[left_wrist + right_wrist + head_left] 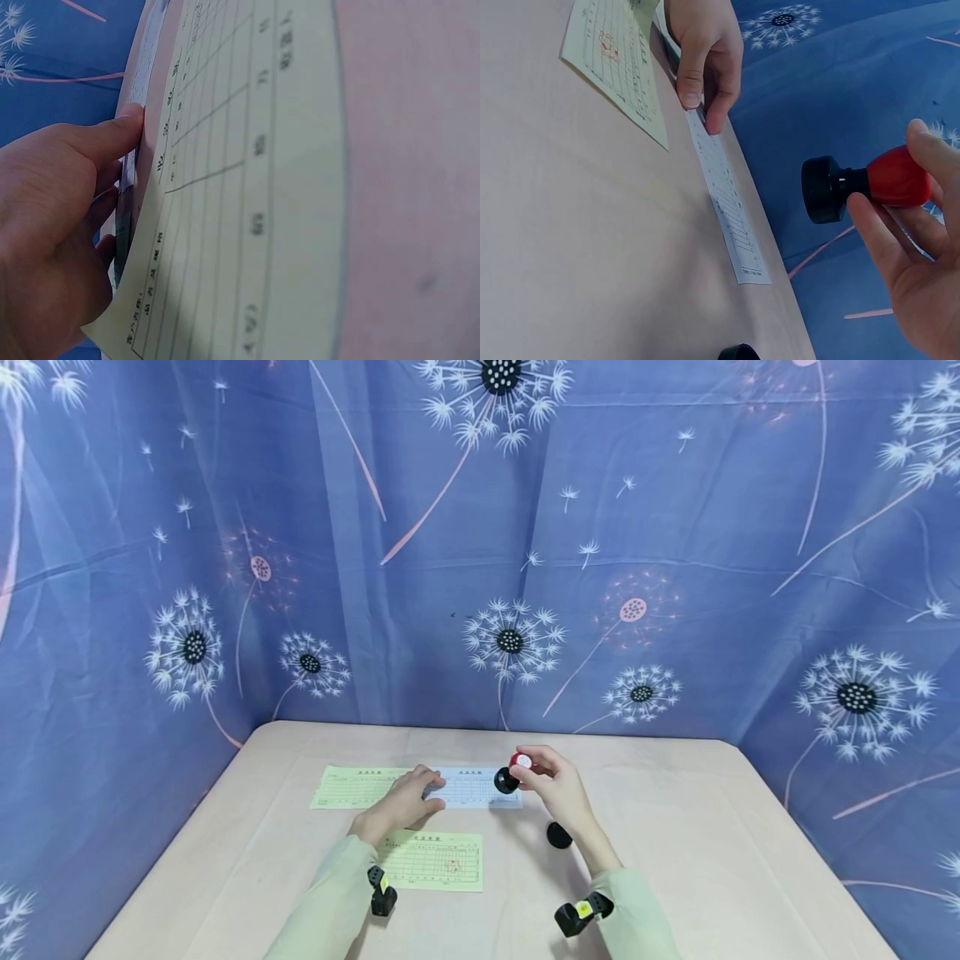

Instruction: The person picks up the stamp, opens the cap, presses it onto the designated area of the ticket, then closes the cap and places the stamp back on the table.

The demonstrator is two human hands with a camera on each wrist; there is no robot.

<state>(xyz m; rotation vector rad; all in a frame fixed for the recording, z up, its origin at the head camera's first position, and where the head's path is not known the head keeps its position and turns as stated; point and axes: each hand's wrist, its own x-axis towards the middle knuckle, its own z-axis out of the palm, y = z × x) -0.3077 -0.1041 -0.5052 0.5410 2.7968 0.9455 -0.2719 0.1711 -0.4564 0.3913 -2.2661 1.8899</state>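
Note:
My right hand [558,785] grips a stamp [896,178] by its red handle, the black base tilted away from the fingers. In the head view the stamp is over the right end of a pale blue form [465,789]; the right wrist view shows it raised off the table. My left hand [401,802] rests at the seam between that blue form and a green form [341,789] to its left, fingers loosely bent and touching the paper. Nearer me lies another green form [431,864], bearing a red stamp mark [453,866] and partly hidden by the left wrist.
A round black cap [558,835] lies on the table just below the right hand. The table [675,827] has a pale cloth cover. Behind and at both sides hangs a blue curtain [420,610] with a dandelion print.

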